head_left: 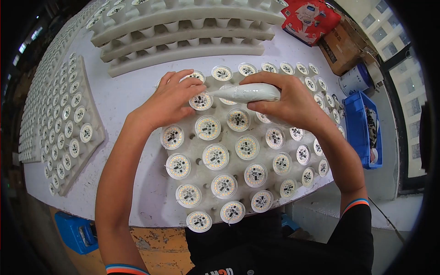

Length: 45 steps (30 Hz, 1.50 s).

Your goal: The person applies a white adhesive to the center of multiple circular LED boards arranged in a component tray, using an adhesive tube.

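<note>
In my right hand [286,98] is a plump white squeeze bag [256,92], lying sideways with its narrow tip pointing left. That tip reaches over an LED bulb [200,101] whose round board faces up. My left hand [169,98] is beside the same bulb, fingers spread, with the thumb and a fingertip right at its rim. Under both hands stands a pale foam tray [233,167] holding rows of such bulbs, each with a ring of yellow LEDs and small black parts. My left fingers partly cover bulbs at the tray's far left corner.
Stacked trays of bulbs [192,34] stand at the back of the white table [133,91]. More bulb trays [73,123] lie at the left. To the right are a red bag [309,20], a cardboard box [341,46], a white tub [355,80] and a blue bin [357,133].
</note>
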### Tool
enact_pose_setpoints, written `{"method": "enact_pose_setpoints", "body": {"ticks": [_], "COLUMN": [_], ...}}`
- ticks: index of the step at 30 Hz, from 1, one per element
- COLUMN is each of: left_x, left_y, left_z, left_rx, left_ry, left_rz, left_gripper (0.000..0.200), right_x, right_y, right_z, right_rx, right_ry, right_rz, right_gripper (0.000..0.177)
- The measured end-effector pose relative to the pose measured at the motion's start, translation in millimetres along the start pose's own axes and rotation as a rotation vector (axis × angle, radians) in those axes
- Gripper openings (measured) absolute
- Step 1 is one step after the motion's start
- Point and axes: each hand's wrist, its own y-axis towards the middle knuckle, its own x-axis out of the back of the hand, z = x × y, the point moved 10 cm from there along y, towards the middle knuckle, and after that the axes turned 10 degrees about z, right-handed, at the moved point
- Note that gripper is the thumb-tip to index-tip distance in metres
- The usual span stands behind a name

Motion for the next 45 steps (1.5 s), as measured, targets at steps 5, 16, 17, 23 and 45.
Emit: {"method": "enact_pose_setpoints", "body": {"ticks": [5,16,17,23,45], "left_x": [13,6,7,7,3], "left_y": [-3,-20,-20,-24,-26], "left_z": [-3,-4,-6,-8,-2], "left_rx": [0.183,0.114,0.129,0.172,0.307], "left_ry": [0.085,-0.030,-0.027,-0.061,-0.131], "left_rz": [-0.049,-0.231,-0.240,-0.257,-0.326], "left_gripper": [0.067,0.054,0.054,0.053,0.052], "right_x": [-8,-22,-23,-28,-51], "right_y": [5,12,12,10,10], "right_z": [-5,-2,0,8,24], "right_rx": [-0.019,0.068,0.075,0.111,0.298], "right_ry": [-0.096,-0.391,-0.419,-0.570,-0.770], "right_rz": [-0.005,-0.091,-0.106,-0.165,-0.194], "right_gripper": [0.041,0.040,0.040,0.046,0.038]}}
